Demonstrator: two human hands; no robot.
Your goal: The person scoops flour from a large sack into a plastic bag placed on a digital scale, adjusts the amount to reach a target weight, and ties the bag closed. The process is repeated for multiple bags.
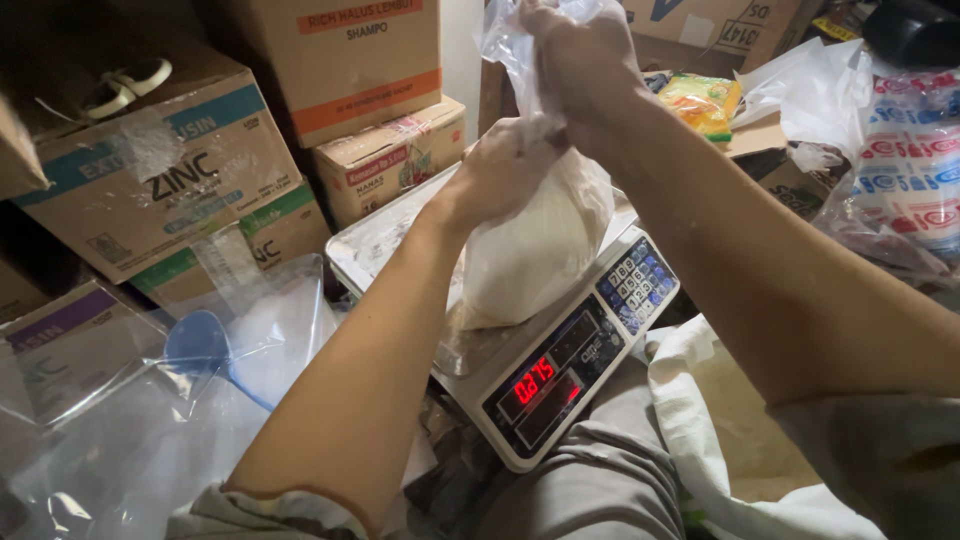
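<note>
A clear plastic bag (540,245) filled with white powder rests on the metal pan of a digital scale (560,385) with a red lit display and a blue keypad. My left hand (495,170) grips the bag at its gathered neck, just above the powder. My right hand (575,60) is higher up, closed around the loose twisted top of the same bag. Both forearms reach in from the bottom of the view.
Cardboard boxes (190,170) are stacked at the back left. A large clear bag (230,360) with white powder and a blue scoop (198,345) lies left. An open white sack (730,420) sits at right, with printed packets (905,160) behind it.
</note>
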